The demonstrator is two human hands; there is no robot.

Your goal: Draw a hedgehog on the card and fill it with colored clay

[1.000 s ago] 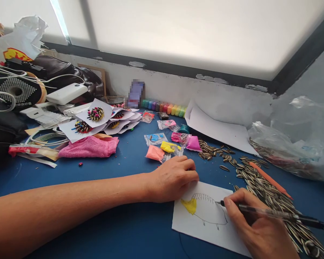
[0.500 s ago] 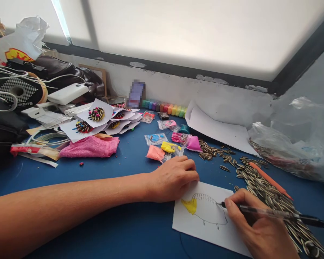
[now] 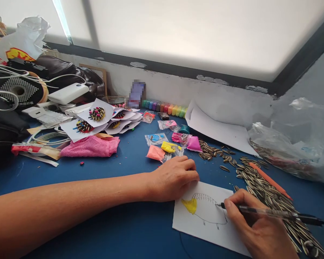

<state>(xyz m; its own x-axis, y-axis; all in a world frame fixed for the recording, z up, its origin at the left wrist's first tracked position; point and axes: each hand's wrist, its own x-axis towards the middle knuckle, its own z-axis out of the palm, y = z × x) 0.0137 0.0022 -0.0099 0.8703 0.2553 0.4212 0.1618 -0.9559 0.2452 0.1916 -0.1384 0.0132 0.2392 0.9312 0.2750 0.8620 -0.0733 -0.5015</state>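
My right hand (image 3: 256, 223) is closed around a black pen (image 3: 275, 212), its tip touching a white sheet of paper (image 3: 186, 223). Drawn on the sheet is a rounded body outline with two short legs and rows of small marks along its top. Yellow clay (image 3: 189, 205) covers the pointed left end of the outline. My left hand (image 3: 175, 178) rests with curled fingers on the paper's upper left corner, holding it down; its fingertips are partly hidden. Striped sunflower seeds (image 3: 267, 187) lie in a heap beside my right hand.
Bags of coloured clay (image 3: 155, 153) lie beyond my left hand. An orange stick (image 3: 270, 180) lies on the seeds, near a clear plastic bag (image 3: 291, 151). Left are a pink cloth (image 3: 90, 146), seed-decorated papers (image 3: 97, 113) and a white power bank (image 3: 68, 93). White sheets (image 3: 218, 126) lean at the wall.
The pen tip and the pen's rear end have shifted very slightly left. My left hand and the paper have stayed in place.
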